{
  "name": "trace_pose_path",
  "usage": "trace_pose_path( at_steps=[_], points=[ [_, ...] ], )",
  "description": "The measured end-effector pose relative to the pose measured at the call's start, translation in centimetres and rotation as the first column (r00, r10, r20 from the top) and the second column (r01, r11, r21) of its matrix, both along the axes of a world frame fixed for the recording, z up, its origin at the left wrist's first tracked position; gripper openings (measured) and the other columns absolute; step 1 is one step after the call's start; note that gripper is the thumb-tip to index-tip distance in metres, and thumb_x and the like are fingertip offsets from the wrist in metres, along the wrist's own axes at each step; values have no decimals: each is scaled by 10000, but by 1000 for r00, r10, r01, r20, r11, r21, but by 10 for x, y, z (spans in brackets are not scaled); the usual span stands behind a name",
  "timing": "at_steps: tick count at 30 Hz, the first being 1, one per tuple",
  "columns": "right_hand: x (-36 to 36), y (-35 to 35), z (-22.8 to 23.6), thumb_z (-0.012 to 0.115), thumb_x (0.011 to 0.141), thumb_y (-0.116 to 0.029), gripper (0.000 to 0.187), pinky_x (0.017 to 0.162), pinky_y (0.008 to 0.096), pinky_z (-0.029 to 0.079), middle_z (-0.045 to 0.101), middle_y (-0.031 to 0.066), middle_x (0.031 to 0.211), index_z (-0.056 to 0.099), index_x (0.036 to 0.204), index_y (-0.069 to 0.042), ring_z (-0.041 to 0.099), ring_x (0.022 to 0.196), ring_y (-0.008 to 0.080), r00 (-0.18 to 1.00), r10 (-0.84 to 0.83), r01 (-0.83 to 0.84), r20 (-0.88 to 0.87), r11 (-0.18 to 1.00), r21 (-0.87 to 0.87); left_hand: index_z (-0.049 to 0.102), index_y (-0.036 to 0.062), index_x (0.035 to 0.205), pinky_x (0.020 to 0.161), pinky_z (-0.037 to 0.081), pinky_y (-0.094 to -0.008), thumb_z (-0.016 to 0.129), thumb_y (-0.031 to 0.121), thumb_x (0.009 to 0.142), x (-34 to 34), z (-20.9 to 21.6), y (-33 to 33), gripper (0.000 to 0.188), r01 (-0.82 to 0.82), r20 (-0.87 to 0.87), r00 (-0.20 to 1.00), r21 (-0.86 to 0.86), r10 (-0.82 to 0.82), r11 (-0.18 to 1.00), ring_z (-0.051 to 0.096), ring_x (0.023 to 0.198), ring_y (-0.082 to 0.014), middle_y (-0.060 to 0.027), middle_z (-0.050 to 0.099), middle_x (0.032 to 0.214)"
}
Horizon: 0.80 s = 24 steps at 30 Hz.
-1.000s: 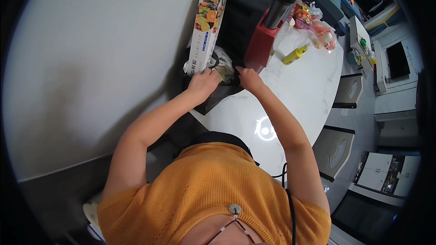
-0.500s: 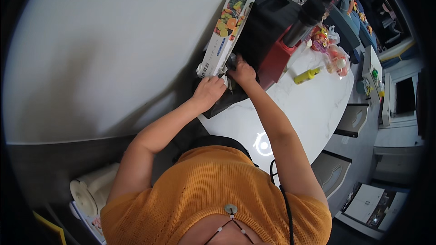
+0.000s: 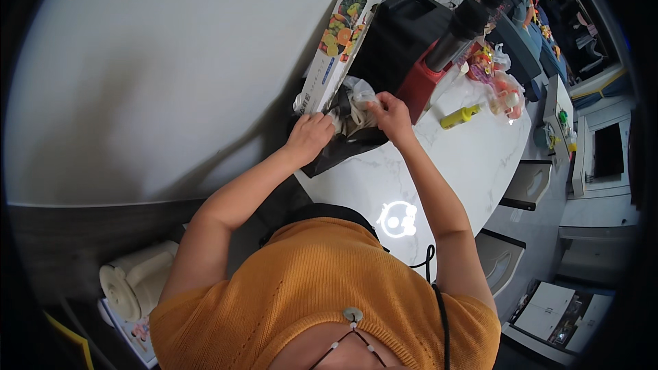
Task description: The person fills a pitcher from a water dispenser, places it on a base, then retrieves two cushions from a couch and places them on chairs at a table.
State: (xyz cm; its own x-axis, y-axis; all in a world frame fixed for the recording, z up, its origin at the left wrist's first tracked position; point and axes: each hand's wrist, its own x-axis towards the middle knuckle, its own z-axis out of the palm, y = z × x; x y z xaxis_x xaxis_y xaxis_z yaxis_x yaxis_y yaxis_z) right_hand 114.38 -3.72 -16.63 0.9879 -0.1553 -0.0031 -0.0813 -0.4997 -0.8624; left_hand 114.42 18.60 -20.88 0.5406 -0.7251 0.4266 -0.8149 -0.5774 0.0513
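Note:
A black bag-like holder (image 3: pixel 343 156) stands at the table's left edge against the wall, its top open. Crumpled pale cloth-like material and clear plastic (image 3: pixel 361 90) show inside it. My left hand (image 3: pixel 310 138) is closed over the holder's near left rim, its fingertips hidden, just below a long white carton (image 3: pixel 322 74) with fruit pictures that leans upright in the holder. At the holder's right side my right hand (image 3: pixel 394 120) pinches the edge of the clear plastic between thumb and fingers.
Behind the holder is a black appliance (image 3: pixel 397 41). A dark flask (image 3: pixel 455 35) stands beside a red box (image 3: pixel 419 85). A yellow bottle (image 3: pixel 460 117) and plastic bags (image 3: pixel 504 89) lie on the white marbled table (image 3: pixel 439 171). A cream kettle-like vessel (image 3: pixel 130 288) is at lower left.
My right hand has come out from deep in the holder and moved right and a little toward me. Pale material and clear plastic now show there. The left hand is nearly unmoved.

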Motion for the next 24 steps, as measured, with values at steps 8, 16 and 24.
trace_pose_path(
  at_steps=[8,16,24],
  points=[
    [-48,9,39,526,942,-168,75,456,206,334,499,-39,686,529,951,-93,419,518,50,982,-60,-74,180,752,655,589,63,786,737,432,-323,542,74,720,2,-6,3,81,-4,4,1000,-42,5,999,540,871,-204,-45,528,847],
    [-109,-19,94,502,946,-174,161,450,159,275,532,-73,844,509,1094,-112,376,584,-2,899,-303,-134,316,496,858,622,79,840,782,423,-353,529,39,722,3,8,-2,155,-22,-151,988,18,24,1000,550,924,-229,-57,555,904],
    [-223,-30,74,525,898,-235,252,399,180,219,522,-40,749,539,1075,-57,345,495,13,819,-558,212,133,509,834,639,81,955,823,419,-388,516,2,755,4,24,-1,248,52,-260,964,-19,-55,998,542,977,-260,-59,570,997]
  ],
)
